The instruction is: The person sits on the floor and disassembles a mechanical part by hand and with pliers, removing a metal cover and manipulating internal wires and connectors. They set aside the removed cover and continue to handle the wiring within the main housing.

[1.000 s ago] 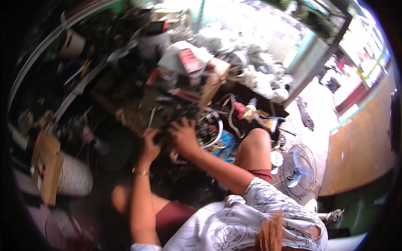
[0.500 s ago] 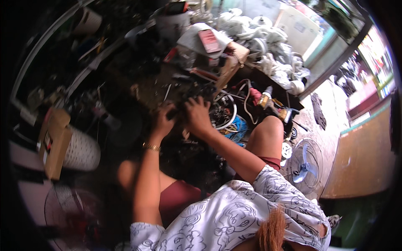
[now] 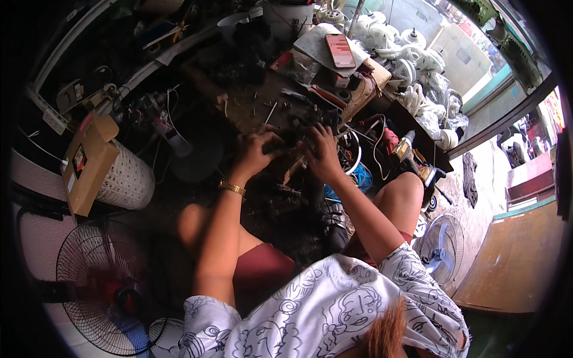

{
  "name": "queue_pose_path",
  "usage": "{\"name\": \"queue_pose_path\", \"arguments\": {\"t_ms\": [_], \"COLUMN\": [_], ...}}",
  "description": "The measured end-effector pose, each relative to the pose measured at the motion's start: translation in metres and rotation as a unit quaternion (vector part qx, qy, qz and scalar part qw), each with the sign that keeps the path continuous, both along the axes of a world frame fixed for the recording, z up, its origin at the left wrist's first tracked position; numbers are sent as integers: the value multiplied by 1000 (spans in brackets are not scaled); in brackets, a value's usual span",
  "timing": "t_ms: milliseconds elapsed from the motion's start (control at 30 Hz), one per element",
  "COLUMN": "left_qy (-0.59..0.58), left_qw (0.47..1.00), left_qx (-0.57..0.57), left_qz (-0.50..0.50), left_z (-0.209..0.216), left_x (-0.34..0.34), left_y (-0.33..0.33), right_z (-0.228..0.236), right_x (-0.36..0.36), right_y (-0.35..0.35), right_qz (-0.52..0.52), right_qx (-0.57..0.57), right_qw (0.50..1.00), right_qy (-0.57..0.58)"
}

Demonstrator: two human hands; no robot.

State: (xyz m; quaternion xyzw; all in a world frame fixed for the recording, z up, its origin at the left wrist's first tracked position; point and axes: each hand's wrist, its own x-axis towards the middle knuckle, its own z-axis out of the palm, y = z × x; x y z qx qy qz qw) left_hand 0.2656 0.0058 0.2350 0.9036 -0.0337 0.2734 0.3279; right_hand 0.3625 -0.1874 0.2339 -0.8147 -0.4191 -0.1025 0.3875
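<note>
Over a dark, cluttered worktop (image 3: 242, 113), my left hand (image 3: 253, 155) curls its fingers and thumb around a dark space. What it grips is lost in shadow. A gold-coloured bracelet (image 3: 231, 188) circles that wrist. To its right, my right hand (image 3: 322, 156) bends its fingers down onto a dark part that I cannot make out. Just beyond the hands lie a thin pale rod (image 3: 271, 113) and several small dark pieces. Red-handled pliers (image 3: 327, 95) rest farther back, right of the rod.
A phone (image 3: 340, 51) lies on papers at the back. White fan motors (image 3: 406, 68) pile up behind, partly in plastic bags. A yellow drill (image 3: 404, 147) and blue wire (image 3: 360, 177) are near my right knee. Left stand a carton (image 3: 89, 164), a perforated white cylinder (image 3: 128, 182) and a fan (image 3: 104, 286).
The view has shifted, so the surroundings appear farther right and sharper. My hands are a little farther apart, the left one's thumb now spread from its fingers.
</note>
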Motion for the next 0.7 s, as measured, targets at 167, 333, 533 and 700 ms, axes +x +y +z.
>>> {"name": "queue_pose_path", "arguments": {"t_ms": [167, 333, 533, 700], "left_qy": [17, 41, -20, -14], "left_qw": [999, 999, 995, 996], "left_qx": [24, 9, 81, 77], "left_qz": [22, 18, 62, 33], "left_z": [0, 0, -3, 2], "left_x": [-6, -5, -8, -7], "left_y": [-1, -1, -1, -3], "right_z": [17, 11, 12, -17], "right_x": [-9, -4, -12, -21], "right_y": [7, 16, 22, 12], "right_qz": [18, 13, 44, 39], "right_qx": [-66, -113, -43, 1], "right_qw": [993, 987, 990, 988], "right_qy": [-95, -115, -126, -151]}}
